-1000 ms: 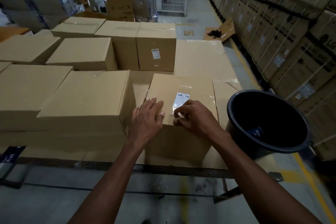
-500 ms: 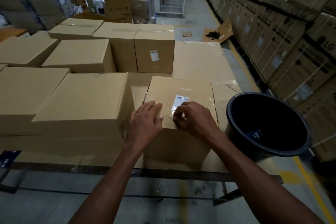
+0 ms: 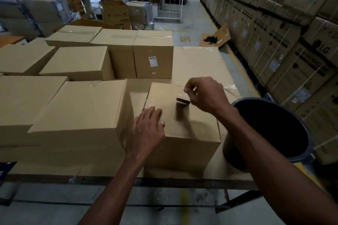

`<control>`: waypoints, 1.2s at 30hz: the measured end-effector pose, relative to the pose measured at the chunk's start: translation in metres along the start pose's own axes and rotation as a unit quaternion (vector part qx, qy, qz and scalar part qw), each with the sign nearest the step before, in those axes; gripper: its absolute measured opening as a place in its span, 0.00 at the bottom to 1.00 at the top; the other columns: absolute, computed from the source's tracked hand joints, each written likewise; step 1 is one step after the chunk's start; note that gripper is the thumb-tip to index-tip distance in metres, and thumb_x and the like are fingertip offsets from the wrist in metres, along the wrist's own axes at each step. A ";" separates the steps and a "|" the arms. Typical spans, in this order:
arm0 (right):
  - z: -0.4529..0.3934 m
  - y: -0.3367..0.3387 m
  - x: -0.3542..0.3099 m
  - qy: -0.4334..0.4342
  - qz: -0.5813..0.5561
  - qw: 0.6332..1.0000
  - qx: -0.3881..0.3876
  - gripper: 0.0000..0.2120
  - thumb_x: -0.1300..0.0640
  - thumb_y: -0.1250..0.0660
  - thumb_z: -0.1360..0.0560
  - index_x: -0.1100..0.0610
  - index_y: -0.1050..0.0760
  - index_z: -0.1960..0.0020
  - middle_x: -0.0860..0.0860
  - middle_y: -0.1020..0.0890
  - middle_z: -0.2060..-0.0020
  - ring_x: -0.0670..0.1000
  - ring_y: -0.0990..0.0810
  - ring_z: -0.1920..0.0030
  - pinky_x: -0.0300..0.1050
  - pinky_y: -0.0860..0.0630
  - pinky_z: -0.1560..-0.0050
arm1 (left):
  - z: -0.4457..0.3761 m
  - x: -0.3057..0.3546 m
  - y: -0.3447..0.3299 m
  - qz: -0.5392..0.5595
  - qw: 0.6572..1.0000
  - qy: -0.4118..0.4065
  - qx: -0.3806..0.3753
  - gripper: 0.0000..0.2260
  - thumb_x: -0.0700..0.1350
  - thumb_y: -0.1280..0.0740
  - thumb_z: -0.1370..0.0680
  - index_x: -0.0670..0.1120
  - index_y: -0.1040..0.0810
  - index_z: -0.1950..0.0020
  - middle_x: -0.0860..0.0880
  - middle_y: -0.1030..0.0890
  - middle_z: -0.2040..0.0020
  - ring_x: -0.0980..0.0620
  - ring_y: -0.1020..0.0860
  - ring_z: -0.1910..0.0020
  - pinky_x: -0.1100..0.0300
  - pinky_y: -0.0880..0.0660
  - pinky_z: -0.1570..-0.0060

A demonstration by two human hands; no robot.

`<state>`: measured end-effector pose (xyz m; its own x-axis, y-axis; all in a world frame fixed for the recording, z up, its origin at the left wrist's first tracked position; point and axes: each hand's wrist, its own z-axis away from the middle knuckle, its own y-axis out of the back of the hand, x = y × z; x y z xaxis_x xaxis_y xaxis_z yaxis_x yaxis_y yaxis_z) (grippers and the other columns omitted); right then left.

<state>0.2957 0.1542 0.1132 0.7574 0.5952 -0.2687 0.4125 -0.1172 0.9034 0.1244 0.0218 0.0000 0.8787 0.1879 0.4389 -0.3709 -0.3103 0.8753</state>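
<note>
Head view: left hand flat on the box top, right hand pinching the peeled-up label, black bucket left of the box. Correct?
No: the head view shows the black bucket right of the box, not left. The rest holds: left hand flat on the box top, right hand pinching the peeled-up label.

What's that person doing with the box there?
A person is pulling a sticker off a cardboard box. The left hand presses flat on the box top, while the right hand pinches the sticker, which curls up above the box. A black bucket stands close by on the right.
</note>
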 end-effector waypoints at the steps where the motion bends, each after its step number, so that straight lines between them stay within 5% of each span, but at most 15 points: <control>1: -0.007 0.005 0.002 -0.008 0.001 1.000 0.003 0.05 0.53 0.32 0.20 0.48 0.17 0.50 0.44 0.14 0.55 0.51 0.17 0.54 0.45 0.31 0.59 | 0.001 -0.001 -0.002 -0.005 1.000 -0.004 -0.008 0.25 0.55 0.46 0.16 0.56 0.42 0.18 0.53 0.42 0.17 0.52 0.45 0.18 0.49 0.45 0.22; 3: -0.019 0.013 0.006 -0.018 0.005 1.000 0.009 0.05 0.54 0.31 0.20 0.48 0.16 0.50 0.45 0.14 0.54 0.51 0.18 0.54 0.45 0.31 0.59 | 0.003 -0.004 -0.004 -0.017 1.000 -0.009 -0.021 0.28 0.57 0.53 0.18 0.58 0.47 0.16 0.55 0.49 0.16 0.53 0.52 0.17 0.49 0.50 0.21; 6: -0.032 0.021 0.011 -0.024 0.012 1.000 0.002 0.04 0.54 0.30 0.21 0.50 0.16 0.50 0.46 0.14 0.55 0.52 0.17 0.54 0.47 0.26 0.58 | 0.001 -0.005 -0.005 -0.026 0.999 -0.007 -0.031 0.29 0.58 0.54 0.19 0.58 0.46 0.17 0.55 0.47 0.16 0.53 0.52 0.17 0.48 0.49 0.21; 10: -0.044 0.027 0.016 -0.034 0.031 0.999 0.003 0.04 0.55 0.29 0.22 0.51 0.16 0.50 0.47 0.14 0.53 0.52 0.18 0.54 0.46 0.31 0.57 | -0.001 -0.004 -0.003 -0.027 0.999 -0.007 -0.041 0.29 0.58 0.54 0.19 0.58 0.46 0.17 0.55 0.47 0.16 0.53 0.52 0.17 0.49 0.50 0.21; 16: -0.059 0.040 0.019 -0.042 0.038 0.998 0.010 0.04 0.57 0.29 0.22 0.52 0.16 0.50 0.49 0.14 0.54 0.53 0.18 0.54 0.50 0.21 0.54 | 0.001 -0.007 -0.006 -0.053 0.998 -0.015 -0.031 0.30 0.59 0.59 0.19 0.58 0.46 0.17 0.54 0.46 0.16 0.53 0.52 0.17 0.54 0.53 0.24; 21: -0.071 0.065 0.025 -0.054 0.004 0.995 0.083 0.05 0.60 0.32 0.22 0.53 0.17 0.53 0.49 0.15 0.55 0.54 0.18 0.54 0.52 0.22 0.53 | 0.001 -0.008 -0.008 -0.062 0.998 -0.019 -0.028 0.33 0.60 0.63 0.22 0.58 0.47 0.17 0.54 0.47 0.16 0.53 0.52 0.17 0.55 0.53 0.24; 26: -0.078 0.096 0.035 -0.047 -0.027 0.987 0.153 0.03 0.57 0.29 0.21 0.53 0.16 0.51 0.49 0.14 0.52 0.51 0.16 0.53 0.61 0.17 0.52 | 0.000 -0.009 -0.007 -0.056 0.998 -0.019 -0.024 0.33 0.61 0.62 0.21 0.58 0.46 0.17 0.55 0.46 0.16 0.53 0.52 0.17 0.53 0.49 0.23; 36: -0.029 0.126 0.085 -0.115 -0.074 0.972 0.192 0.05 0.60 0.27 0.22 0.58 0.15 0.47 0.51 0.14 0.53 0.48 0.16 0.55 0.49 0.16 0.49 | -0.002 -0.012 0.001 -0.008 0.999 -0.009 -0.044 0.28 0.59 0.53 0.19 0.58 0.43 0.17 0.56 0.45 0.17 0.54 0.50 0.17 0.45 0.42 0.23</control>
<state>0.3979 0.2130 0.2140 0.7497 0.4403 -0.4941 0.6513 -0.3585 0.6688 0.1125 0.0211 -0.0044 0.8897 0.1755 0.4215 -0.3806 -0.2250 0.8970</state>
